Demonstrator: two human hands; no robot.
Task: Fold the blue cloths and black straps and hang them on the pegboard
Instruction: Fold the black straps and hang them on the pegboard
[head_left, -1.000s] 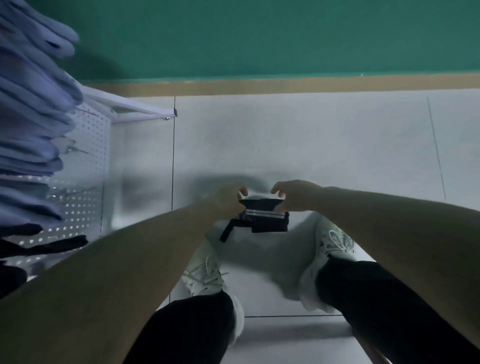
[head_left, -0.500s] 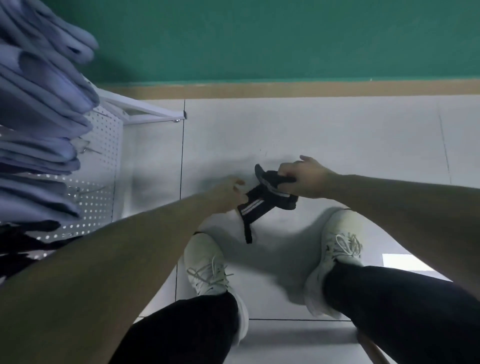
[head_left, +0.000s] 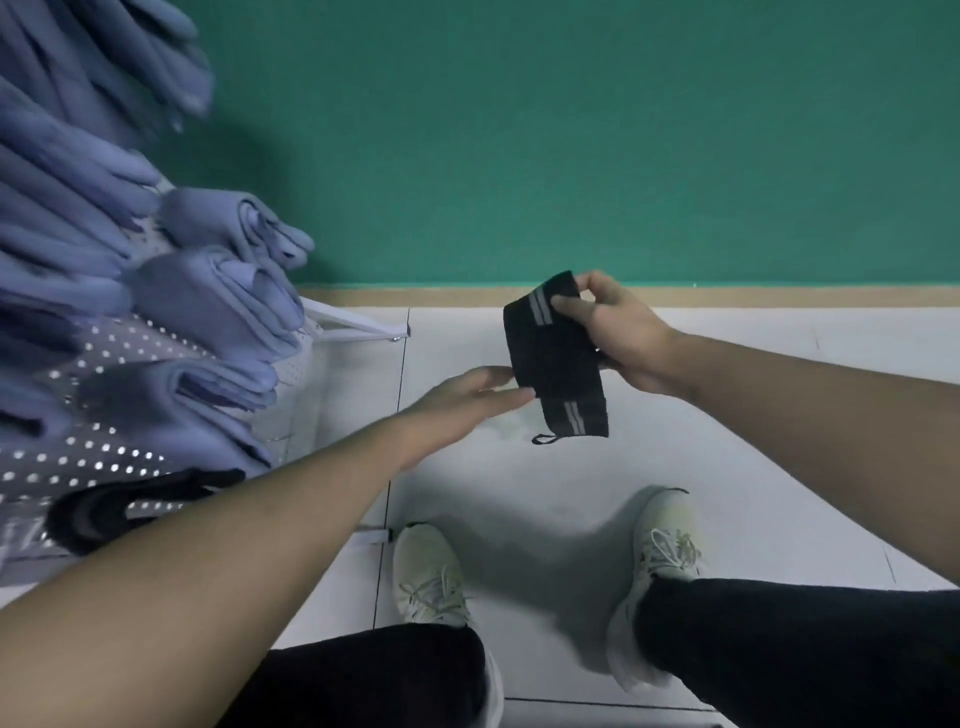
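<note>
Bottom of frame: dark trouser legs and two pale shoes (head_left: 428, 574) on the grey tiled floor (head_left: 753, 493), both forearms reaching up from the lower corners. Mid frame: left hand (head_left: 462, 400) flat, fingers straight, tips touching the left edge of the black strap (head_left: 558, 364), gripping nothing. Right hand (head_left: 618, 332) just right of centre pinches the strap's upper end between thumb and fingers; the strap hangs folded, small loop dangling at its lower end. Risk: only one pinch holds it, so the fold could spring open or the strap slip and drop to the floor; loose loop may snag on a peg. Left side: white pegboard (head_left: 98, 447) with another black strap low, folded blue cloths (head_left: 218, 291) crowded above, so few free pegs and easy to knock one off. Far: green wall (head_left: 571, 130)
</note>
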